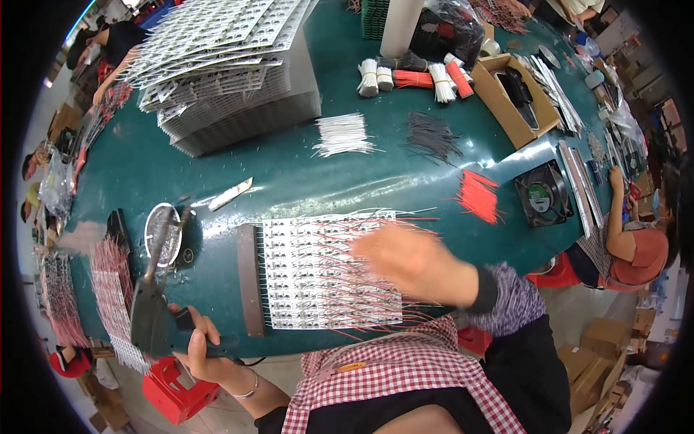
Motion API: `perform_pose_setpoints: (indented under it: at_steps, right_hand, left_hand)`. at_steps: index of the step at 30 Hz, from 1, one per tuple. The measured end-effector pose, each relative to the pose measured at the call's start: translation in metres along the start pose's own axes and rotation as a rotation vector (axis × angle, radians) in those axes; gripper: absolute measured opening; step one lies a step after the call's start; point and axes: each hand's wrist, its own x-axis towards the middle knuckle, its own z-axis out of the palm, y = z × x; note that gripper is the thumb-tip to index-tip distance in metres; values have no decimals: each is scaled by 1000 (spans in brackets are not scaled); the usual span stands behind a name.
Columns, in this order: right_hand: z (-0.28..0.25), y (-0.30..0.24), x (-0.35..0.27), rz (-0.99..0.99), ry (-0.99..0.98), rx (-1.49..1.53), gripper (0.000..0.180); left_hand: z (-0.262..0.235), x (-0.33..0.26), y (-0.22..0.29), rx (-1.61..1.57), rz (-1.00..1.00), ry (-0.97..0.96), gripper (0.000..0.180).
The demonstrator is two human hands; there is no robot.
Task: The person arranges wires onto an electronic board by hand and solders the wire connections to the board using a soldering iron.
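A dark green and black soldering gun point(148, 315) is in my left hand point(206, 354), fingers wrapped round its handle. Its metal tip end reaches over a round white-rimmed dish point(163, 249) with a grey inside. My right hand point(416, 264), smeared by motion, is over the right half of a white circuit board panel point(296, 271); whether its fingers hold anything is unclear. Thin red and white wires point(347, 289) run across that panel and stick out past its right side. A brown bar point(251, 282) lies along the panel's left edge.
White wires point(341, 134), black wires point(431, 136) and red wires point(478, 195) lie in piles beyond the panel. A tall stack of boards point(231, 94) stands far left. Right are a black fan point(543, 194) and a cardboard box point(517, 108). Wired boards point(108, 289) lie left; other people sit around.
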Motion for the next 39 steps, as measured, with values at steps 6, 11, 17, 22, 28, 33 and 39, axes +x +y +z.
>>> perform_pose_setpoints:
  at_steps: [6, 11, 17, 22, 28, 33, 39]
  right_hand:
    - [-13, 107, 87, 55, 265, -468, 21]
    - [12, 134, 108, 5, 246, -709, 16]
    - [23, 136, 123, -138, 236, -1032, 7]
    - [23, 140, 121, -155, 294, -955, 6]
    - [20, 136, 118, -82, 317, -821, 13]
    - [10, 135, 113, -69, 319, -746, 14]
    - [14, 125, 120, 6, 278, -783, 15]
  left_hand:
    - [40, 19, 10, 235, -10, 260, 55]
    - [24, 11, 4, 153, -90, 317, 58]
    - [21, 10, -11, 179, -127, 372, 57]
    - [21, 8, -19, 181, -195, 366, 57]
    - [21, 5, -22, 157, -193, 381, 57]
    - [29, 7, -27, 97, -207, 353, 58]
    - [33, 5, -24, 130, -221, 361, 55]
